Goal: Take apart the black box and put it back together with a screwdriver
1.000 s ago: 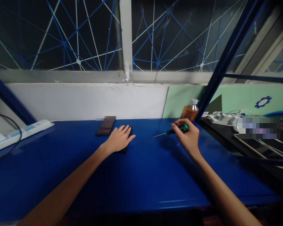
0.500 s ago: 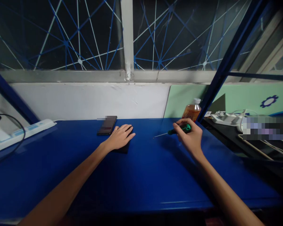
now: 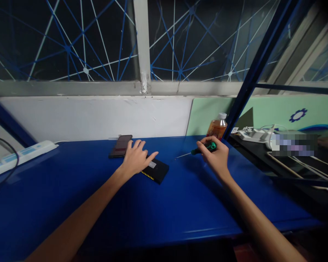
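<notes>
My left forearm (image 3: 90,205) and right forearm (image 3: 255,211) were bare and slender, tapering to bare hands (image 3: 135,162) with slim fingers (image 3: 152,157).

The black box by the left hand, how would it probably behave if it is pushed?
The black box probably slides rather than tips, as it lies flat on the glossy blue table. Its straight edges suggest it is stiff and unlikely to roll.

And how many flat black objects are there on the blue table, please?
2. A phone-like slab lies left of the left hand; a black, yellow-striped case lies partly covered by that hand, which could hide something small.
</notes>
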A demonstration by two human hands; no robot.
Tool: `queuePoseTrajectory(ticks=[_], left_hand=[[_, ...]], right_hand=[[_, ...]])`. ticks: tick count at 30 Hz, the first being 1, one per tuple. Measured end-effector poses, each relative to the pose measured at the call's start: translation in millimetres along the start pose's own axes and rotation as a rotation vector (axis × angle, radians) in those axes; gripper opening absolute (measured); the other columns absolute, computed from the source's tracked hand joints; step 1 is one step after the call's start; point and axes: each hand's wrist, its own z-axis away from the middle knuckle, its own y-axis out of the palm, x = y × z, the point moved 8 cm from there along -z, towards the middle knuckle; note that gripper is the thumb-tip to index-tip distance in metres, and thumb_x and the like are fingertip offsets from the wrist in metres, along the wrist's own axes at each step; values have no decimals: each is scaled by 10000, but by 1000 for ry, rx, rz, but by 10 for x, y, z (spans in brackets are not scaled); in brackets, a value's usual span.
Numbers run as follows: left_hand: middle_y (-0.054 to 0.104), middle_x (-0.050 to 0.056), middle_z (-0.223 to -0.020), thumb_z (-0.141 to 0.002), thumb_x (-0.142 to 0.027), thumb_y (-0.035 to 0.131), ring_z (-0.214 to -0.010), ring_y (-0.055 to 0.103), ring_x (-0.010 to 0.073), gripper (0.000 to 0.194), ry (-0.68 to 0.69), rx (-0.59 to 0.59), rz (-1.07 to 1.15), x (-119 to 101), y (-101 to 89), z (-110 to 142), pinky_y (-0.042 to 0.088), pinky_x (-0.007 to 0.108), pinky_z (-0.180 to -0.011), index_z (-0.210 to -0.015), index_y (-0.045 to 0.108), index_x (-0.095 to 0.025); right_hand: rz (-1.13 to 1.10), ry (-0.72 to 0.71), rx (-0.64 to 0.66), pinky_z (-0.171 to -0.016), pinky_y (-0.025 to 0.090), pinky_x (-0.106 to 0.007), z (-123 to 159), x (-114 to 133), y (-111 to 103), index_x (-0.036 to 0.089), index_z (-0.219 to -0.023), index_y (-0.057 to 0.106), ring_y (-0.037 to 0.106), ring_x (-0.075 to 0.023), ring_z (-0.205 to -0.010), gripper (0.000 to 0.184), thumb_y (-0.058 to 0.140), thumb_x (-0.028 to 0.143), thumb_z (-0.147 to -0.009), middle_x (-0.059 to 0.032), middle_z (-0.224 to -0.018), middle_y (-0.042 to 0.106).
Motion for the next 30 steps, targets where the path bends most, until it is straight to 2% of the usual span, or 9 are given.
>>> queuePoseTrajectory(ticks=[3, 6, 10, 14, 17, 19, 22, 24, 30], left_hand=[[543, 119, -1327, -1011, -409, 313, -1253, 440, 288, 427, 133, 55, 208, -108, 86, 23, 317, 472, -1001, -1147, 658, -199], [526, 104, -1341, -1026, -347, 261, -1231, 472, 265, 414, 191, 163, 391, -207, 209, 49, 388, 416, -949, -1238, 594, -223], [560, 125, -1262, -1015, -352, 258, -1125, 533, 284, 427, 62, 198, 493, -121, 264, 41, 435, 408, -900, -1235, 593, -202], [596, 116, -1191, -996, -397, 322, -1213, 466, 313, 404, 37, 225, 574, -11, 286, 64, 429, 402, -941, -1193, 627, -217], [534, 115, -1273, -967, -437, 401, -1147, 531, 294, 382, -3, 188, 603, 39, 270, 70, 427, 414, -963, -1149, 659, -221], [495, 110, -1317, -944, -423, 464, -1064, 582, 258, 344, -13, 149, 654, -15, 222, 59, 435, 417, -961, -1139, 666, -226], [538, 86, -1269, -896, -370, 569, -1077, 574, 238, 280, 18, 94, 795, -211, 101, 23, 443, 400, -959, -1126, 672, -245], [584, 66, -1188, -870, -357, 618, -996, 598, 202, 262, 8, 73, 918, -319, 42, -5, 492, 345, -864, -1104, 678, -255], [640, 48, -1027, -803, -355, 711, -897, 615, 182, 271, 51, 150, 1026, -484, 50, -31, 490, 331, -818, -1049, 706, -242]], right_hand=[[-13, -10, -5, -442, 409, -221, 5, 33, -9, 185, -765, 614, 516, -103, -461, 191, 667, 368, -775, 19, -610, 581], [-31, -29, -21, -437, 410, -223, 2, 69, -27, 184, -754, 619, 524, -113, -467, 191, 670, 367, -768, 14, -598, 583], [-45, -29, -39, -446, 419, -224, -14, 73, -54, 186, -746, 615, 528, -110, -472, 187, 679, 361, -764, 14, -624, 589], [-60, -16, -43, -440, 416, -220, -23, 61, -64, 187, -753, 613, 522, -104, -466, 179, 690, 348, -762, 21, -630, 581], [-89, 7, -31, -411, 397, -214, -20, 52, -47, 186, -743, 610, 509, -98, -437, 184, 695, 348, -759, 30, -597, 557], [-131, 38, -15, -384, 380, -211, -14, 43, -21, 186, -740, 608, 495, -92, -405, 191, 698, 354, -760, 40, -568, 536], [-234, 97, 24, -331, 342, -209, 3, 34, 41, 186, -736, 600, 463, -83, -342, 205, 700, 364, -762, 52, -536, 515], [-304, 131, 56, -304, 323, -207, 18, 37, 92, 184, -728, 593, 453, -83, -315, 214, 704, 365, -759, 55, -522, 512], [-382, 173, 95, -285, 315, -200, 50, 64, 174, 177, -701, 584, 447, -81, -293, 221, 719, 347, -744, 63, -477, 495]])
